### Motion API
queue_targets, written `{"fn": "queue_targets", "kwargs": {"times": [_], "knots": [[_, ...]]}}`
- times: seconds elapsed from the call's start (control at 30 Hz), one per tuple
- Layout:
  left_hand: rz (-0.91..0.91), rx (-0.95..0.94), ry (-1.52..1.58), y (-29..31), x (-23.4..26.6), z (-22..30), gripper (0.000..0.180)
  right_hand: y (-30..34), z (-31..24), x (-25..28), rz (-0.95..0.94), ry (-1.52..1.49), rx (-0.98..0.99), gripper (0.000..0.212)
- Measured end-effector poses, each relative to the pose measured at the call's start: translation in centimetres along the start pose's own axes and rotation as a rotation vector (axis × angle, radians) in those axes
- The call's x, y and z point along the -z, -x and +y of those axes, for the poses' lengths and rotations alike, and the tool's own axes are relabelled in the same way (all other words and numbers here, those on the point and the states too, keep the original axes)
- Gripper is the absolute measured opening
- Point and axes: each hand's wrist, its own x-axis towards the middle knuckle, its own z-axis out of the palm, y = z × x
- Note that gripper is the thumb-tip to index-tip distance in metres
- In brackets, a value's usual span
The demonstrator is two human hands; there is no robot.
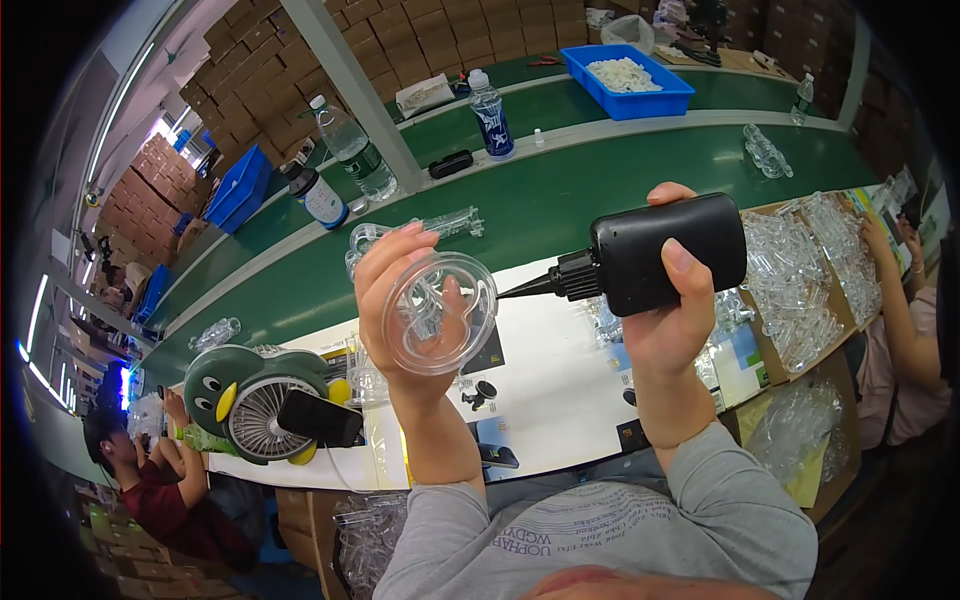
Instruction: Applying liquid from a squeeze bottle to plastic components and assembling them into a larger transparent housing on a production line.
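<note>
My left hand (380,290) is closed around a clear plastic piece with a round, disc-like base (468,335), tilted toward me. A clear stem with a toothed end (450,222) sticks out beyond the same hand; whether it joins the disc I cannot tell. On the other side, my right hand (672,325) grips a black squeeze bottle (665,250) lying sideways. Its thin pointed nozzle (525,289) points left, with the tip at the right rim of the disc; whether they touch I cannot make out.
White sheets (545,400) cover the near bench. A penguin-shaped fan (265,405) stands left, and clear parts (790,270) fill a carton at right. Bottles (490,115) and a blue tray of white pieces (630,85) stand farther back. Co-workers (170,490) sit on both sides.
</note>
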Motion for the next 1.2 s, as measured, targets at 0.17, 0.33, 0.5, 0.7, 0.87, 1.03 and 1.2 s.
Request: {"fn": "queue_targets", "kwargs": {"times": [0.17,0.33,0.5,0.7,0.87,1.03,1.2], "knots": [[-0.010,-0.001,0.005,0.0,0.0,0.1,0.038,0.0,-0.2,0.0,0.010,-0.002,-0.005,0.039],[-0.027,0.026,-0.045,-0.1,0.1,0.5,0.033,-0.1,-0.1,0.2,0.001,0.018,0.032,0.039],[-0.065,0.040,-0.060,-0.1,0.2,0.7,0.035,-0.2,-0.1,0.5,-0.004,0.020,0.047,0.039],[-0.139,0.092,-0.028,-0.3,0.6,1.2,0.040,-0.4,-0.1,0.6,0.001,0.023,0.044,0.041],[-0.203,0.102,-0.044,-0.6,1.0,1.5,0.043,-0.5,-0.1,1.0,0.007,0.024,0.001,0.041],[-0.258,0.202,-0.015,-0.5,1.4,1.6,0.048,-0.6,-0.1,0.8,0.017,0.048,0.018,0.041],[-0.276,0.285,0.031,-0.3,1.4,1.5,0.044,-0.6,-0.2,0.5,0.019,0.033,0.009,0.040]]}}
